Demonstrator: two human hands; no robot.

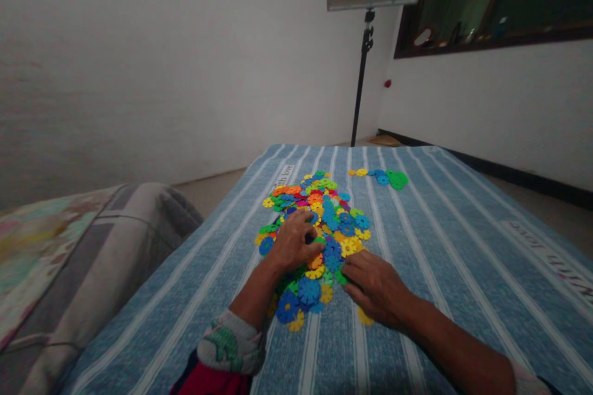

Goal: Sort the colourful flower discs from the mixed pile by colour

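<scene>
Colored discs point(332, 249) lie heaped on the cloth-covered desk point(445, 247), some hidden beneath the left hand point(293, 239), whose grip stands apart between thumb and forefinger; its other fingertips are hard to make out. The right hand point(376, 287) is at the heap's edge beside a green disc point(341, 277); whether its grip is clamped, I cannot tell. The frame cuts off the right sleeve point(529, 380).

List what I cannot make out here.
Head view:
How the discs lie under the left hand: it covers them.
Whether the right hand grips one: the hand itself hides this.
Right sleeve: the bottom edge cuts it off.
What the window items are: too small and dim.
</scene>
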